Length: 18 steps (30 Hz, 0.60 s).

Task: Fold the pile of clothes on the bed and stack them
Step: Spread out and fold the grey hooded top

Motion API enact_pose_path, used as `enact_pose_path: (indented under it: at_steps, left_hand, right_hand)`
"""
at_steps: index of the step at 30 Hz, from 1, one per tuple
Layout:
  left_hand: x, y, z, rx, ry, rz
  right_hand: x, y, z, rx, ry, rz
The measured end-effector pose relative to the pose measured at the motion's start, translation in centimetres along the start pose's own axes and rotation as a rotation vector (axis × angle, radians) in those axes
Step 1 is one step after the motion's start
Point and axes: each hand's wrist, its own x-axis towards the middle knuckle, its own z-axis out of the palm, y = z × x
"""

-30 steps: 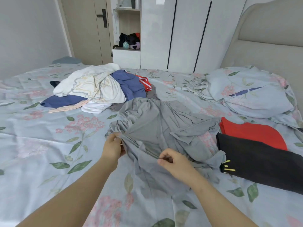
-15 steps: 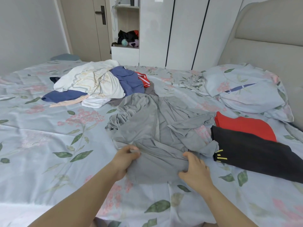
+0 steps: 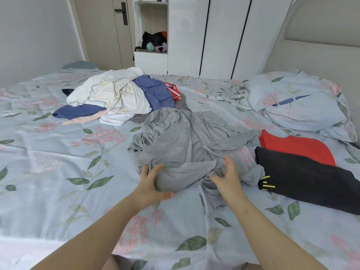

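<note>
A crumpled grey garment (image 3: pixel 181 141) lies in the middle of the bed. My left hand (image 3: pixel 150 182) is at its near left edge, with spread fingers on the fabric and the thumb along the hem below. My right hand (image 3: pixel 228 178) rests on the near right part of the garment, fingers spread and fairly straight. Behind it sits the unfolded pile (image 3: pixel 116 96) of white, blue and red clothes. To the right, a folded black piece (image 3: pixel 307 178) lies beside a folded red piece (image 3: pixel 298 147).
The floral sheet (image 3: pixel 58 172) covers the bed. A pillow (image 3: pixel 298 104) lies at the right rear, below the padded headboard (image 3: pixel 321 45). White wardrobe doors (image 3: pixel 220 36) and a shelf niche stand past the bed's far edge.
One second ago both hands pinched the grey fabric and drew it toward me. They then laid it down, and now both are spread open on its near edge.
</note>
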Motion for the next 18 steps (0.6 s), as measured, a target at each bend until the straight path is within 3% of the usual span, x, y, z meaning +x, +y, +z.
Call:
enact_pose_path:
  at_steps: [3,6,9,13,18]
  left_hand:
    - [0.4,-1.5,1.0,0.507,-0.033,0.021]
    - [1.1,-2.5,1.6,0.631,0.147,0.105]
    - [1.5,-2.2,1.2,0.492,0.293,0.179]
    - [0.5,-0.7,-1.3,0.329,0.246,0.206]
    - [-0.8,-0.1,-3.3,0.244,0.157,0.205]
  right_hand:
    - [-0.9,3.2,-0.7,-0.550,0.047,-0.091]
    - [-1.1,5.6,-1.5,-1.008,-0.008,-0.054]
    - [-0.2,5.4,-1.9,-0.960,0.031,-0.140]
    - [0.5,4.0,-3.4,-0.684,0.084,-0.255]
    - [-0.5,3.6,-5.8,-0.834,0.105,-0.494]
